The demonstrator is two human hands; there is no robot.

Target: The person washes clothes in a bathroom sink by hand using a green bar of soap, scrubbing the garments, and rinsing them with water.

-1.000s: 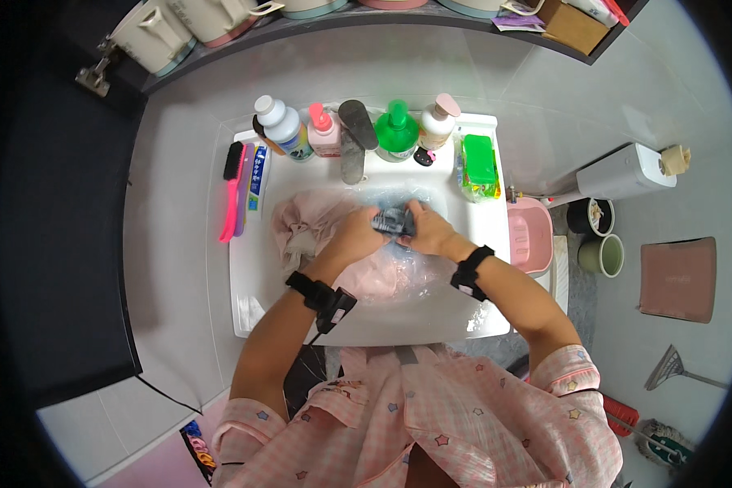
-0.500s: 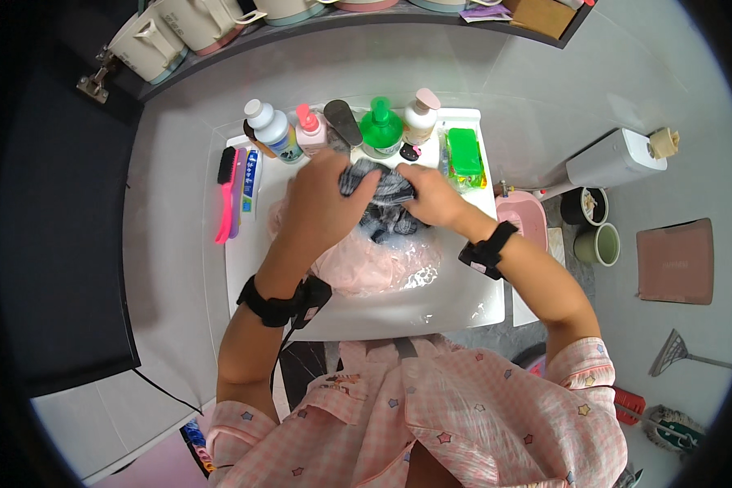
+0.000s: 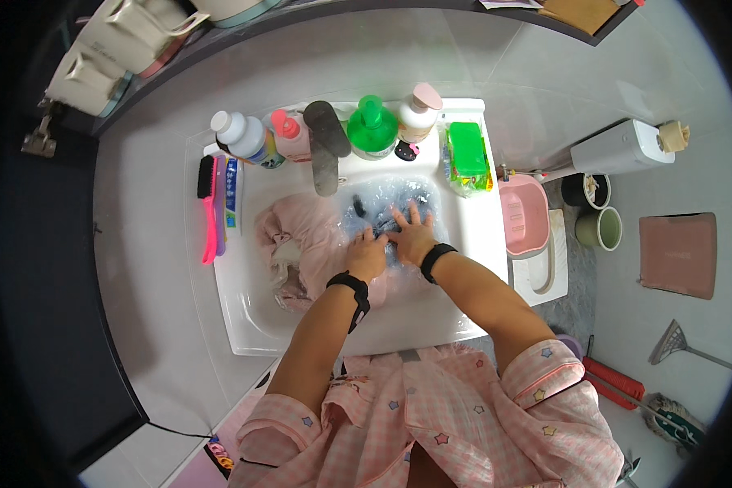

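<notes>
Both my hands are down in the bluish, sudsy water (image 3: 419,195) of the white sink (image 3: 464,313). My right hand (image 3: 415,237) lies with its fingers spread over a dark grey patterned cloth, mostly sunk under the suds. Beside it, my left hand (image 3: 368,256) presses down on the same cloth with its fingers forward; the fingertips are partly under water. A dark bit of the cloth (image 3: 358,205) breaks the surface ahead of my left hand. Left of my hands, a wet pink garment (image 3: 305,232) is heaped in the basin, against my left wrist.
Along the sink's back stand a white bottle (image 3: 248,138), a pink pump bottle (image 3: 291,134), the grey faucet (image 3: 325,146), a green pump bottle (image 3: 372,130) and a cream pump bottle (image 3: 419,115). A pink brush (image 3: 210,211) lies left; a green packet (image 3: 466,150) lies right.
Both hands have lowered the dark cloth from above the basin into the water and loosened their grip on it. The pink garment now lies farther left. The view has shifted slightly.
</notes>
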